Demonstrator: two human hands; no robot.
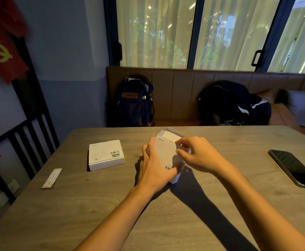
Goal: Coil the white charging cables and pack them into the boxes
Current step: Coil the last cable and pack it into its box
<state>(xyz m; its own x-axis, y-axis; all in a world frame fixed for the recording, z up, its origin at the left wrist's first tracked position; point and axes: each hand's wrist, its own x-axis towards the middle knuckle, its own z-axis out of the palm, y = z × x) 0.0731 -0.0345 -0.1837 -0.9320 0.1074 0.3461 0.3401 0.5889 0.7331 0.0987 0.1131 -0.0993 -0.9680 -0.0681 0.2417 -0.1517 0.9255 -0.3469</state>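
Head view, read from the left, with every place given against the held box (167, 154) at the middle of the table (57, 214). Farthest left of it, well apart, lies a slim flat packet (52, 178). Between that and the held box, near but not touching, a closed box (106, 154) lies flat with its barcode label up.

The left hand (154, 166) grips the held box along its left side, fingers wrapped over the edge and the thumb across the lower face beside the barcode. The box's near end seems to rest on the table while its far end tips up and away, so its long axis runs away from the person. At that far end a flap or inner tray (171, 135) stands open. The right hand (197, 154) holds the box's right side, thumb and forefinger pinched on the edge near the upper end, the other fingers curled behind.

No white cable shows anywhere, and I cannot tell whether one is already inside. Judging from the grasp, the step in hand is either closing or opening this box. The opening lies just beyond the right fingertips, so the right hand is nearer and better placed to work the flap while the left steadies the body.

Well to the right of the held box, a dark phone (294, 169) lies flat. Beyond the held box, on the bench, sit two dark bags (133, 104).
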